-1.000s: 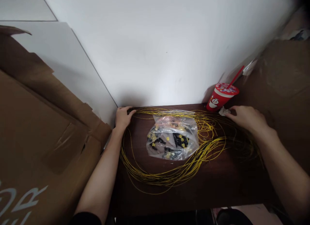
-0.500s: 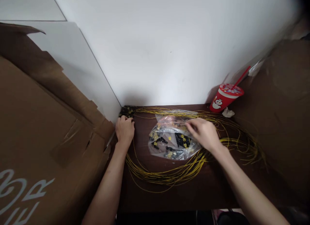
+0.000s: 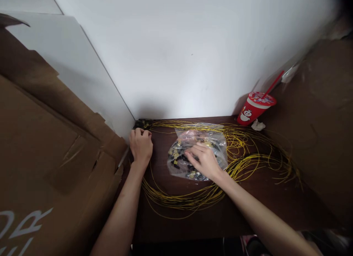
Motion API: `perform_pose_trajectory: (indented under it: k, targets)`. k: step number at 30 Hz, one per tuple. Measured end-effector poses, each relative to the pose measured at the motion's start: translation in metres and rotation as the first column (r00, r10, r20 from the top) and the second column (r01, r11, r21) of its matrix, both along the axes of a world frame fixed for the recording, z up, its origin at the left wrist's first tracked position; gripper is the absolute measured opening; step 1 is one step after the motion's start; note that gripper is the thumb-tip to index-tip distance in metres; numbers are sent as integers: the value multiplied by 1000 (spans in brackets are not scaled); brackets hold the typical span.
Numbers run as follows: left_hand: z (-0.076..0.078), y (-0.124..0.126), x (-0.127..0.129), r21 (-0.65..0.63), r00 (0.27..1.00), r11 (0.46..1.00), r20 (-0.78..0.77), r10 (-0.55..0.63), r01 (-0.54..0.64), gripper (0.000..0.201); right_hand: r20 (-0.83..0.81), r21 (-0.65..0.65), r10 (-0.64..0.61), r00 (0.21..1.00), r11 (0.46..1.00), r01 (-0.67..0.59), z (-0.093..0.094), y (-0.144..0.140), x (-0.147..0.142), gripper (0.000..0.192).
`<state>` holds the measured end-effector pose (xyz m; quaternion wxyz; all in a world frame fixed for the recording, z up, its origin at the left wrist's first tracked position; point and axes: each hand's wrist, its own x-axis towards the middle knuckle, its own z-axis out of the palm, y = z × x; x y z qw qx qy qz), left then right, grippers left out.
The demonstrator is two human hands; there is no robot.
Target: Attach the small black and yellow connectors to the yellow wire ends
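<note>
My left hand (image 3: 141, 145) is at the far left of the dark table, its fingers curled round the end of a yellow wire (image 3: 152, 175) that runs down from it. What the fingertips pinch is hidden. Just beyond it lies a cluster of black connectors (image 3: 142, 123) on a bundle of yellow wires (image 3: 168, 123). My right hand (image 3: 205, 161) is over a clear plastic bag (image 3: 176, 169) of small black and yellow parts, with thumb and fingers slightly apart and nothing visible between them.
A second yellow wire bundle (image 3: 182, 204) curves across the table (image 3: 171, 226) in front of the bag. A red cup (image 3: 252, 109) with a straw stands at the back right beside a crumpled tissue (image 3: 258, 125). Cardboard (image 3: 63, 145) flanks the left; a white wall (image 3: 176, 57) rises behind.
My right hand has moved left and toward me, from the bag's right edge to over its middle. My left hand stays by the connectors. The view has shifted slightly.
</note>
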<state>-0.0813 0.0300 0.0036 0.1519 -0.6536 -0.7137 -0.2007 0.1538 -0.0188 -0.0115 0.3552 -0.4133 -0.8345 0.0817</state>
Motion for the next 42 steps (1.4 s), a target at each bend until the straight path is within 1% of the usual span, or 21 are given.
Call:
perform_pose_trajectory:
  k: [5, 7, 9, 10, 12, 14, 15, 17, 19, 20, 22, 25, 27, 30, 32, 33, 35, 36, 38, 40, 42]
  targets:
    - [11, -6, 10, 157, 989, 978, 36, -142, 135, 17, -252, -69, -20, 967, 998, 3, 5, 0, 0, 21]
    - [16, -11, 16, 254, 973, 945, 49, -226, 207, 16, -319, -109, -48, 947, 994, 13, 7, 0, 0, 20]
    - [19, -18, 24, 314, 935, 897, 66, -349, 312, 16, -390, -174, -69, 918, 985, 0, 8, -1, 0, 15]
    - [20, -22, 29, 313, 898, 867, 82, -432, 388, 16, -431, -212, -67, 900, 977, -29, 8, -1, -1, 15]
    - [21, -30, 41, 248, 774, 789, 179, -608, 562, 16, -521, -271, -29, 853, 953, -133, 9, -2, -1, 27]
    - [19, -38, 54, 224, 625, 724, 380, -682, 653, 12, -586, -285, 16, 810, 932, -225, 9, -2, -2, 36]
    - [17, -41, 61, 234, 566, 724, 487, -665, 649, 9, -602, -278, 25, 798, 931, -239, 10, -2, -2, 34]
    - [13, -45, 71, 240, 450, 742, 666, -595, 625, 13, -607, -250, 13, 794, 946, -208, 11, -2, -1, 22]
    - [11, -47, 77, 236, 337, 748, 781, -526, 620, 19, -610, -240, -11, 793, 955, -172, 12, -2, 0, 9]
    - [11, -47, 78, 221, 302, 743, 813, -498, 632, 20, -624, -249, -18, 782, 952, -176, 12, -2, 1, 7]
    - [11, -47, 77, 175, 284, 724, 839, -464, 668, 19, -684, -290, -43, 729, 932, -217, 14, 1, 5, 6]
    - [13, -46, 74, 108, 315, 705, 840, -442, 701, 21, -808, -349, -145, 571, 899, -266, 17, 10, 19, 7]
    - [14, -45, 73, 80, 292, 692, 867, -403, 717, 28, -879, -348, -210, 428, 896, -274, 19, 18, 35, 9]
    - [15, -45, 73, 18, 201, 608, 936, -290, 794, 32, -938, -334, -283, 201, 895, -295, 21, 29, 60, 14]
    - [16, -46, 74, -15, 142, 536, 970, -195, 844, 33, -941, -338, -322, 105, 887, -316, 21, 32, 71, 17]
    - [16, -47, 74, -15, 102, 509, 984, -145, 861, 33, -938, -345, -334, 93, 876, -337, 22, 32, 73, 17]
    - [16, -48, 76, 28, -2, 485, 999, -54, 874, 33, -927, -373, -344, 147, 826, -422, 23, 29, 70, 23]
    - [16, -48, 76, 62, -59, 484, 998, -21, 873, 33, -919, -394, -338, 202, 782, -483, 23, 26, 65, 28]
    - [16, -49, 78, 124, -148, 487, 989, 12, 865, 32, -900, -434, -291, 324, 664, -608, 23, 19, 52, 36]
    - [16, -49, 80, 149, -182, 492, 983, 21, 858, 31, -881, -465, -217, 421, 567, -680, 22, 12, 38, 34]
    - [15, -51, 82, 141, -181, 483, 983, 36, 864, 31, -861, -492, -178, 476, 527, -694, 20, 7, 27, 24]
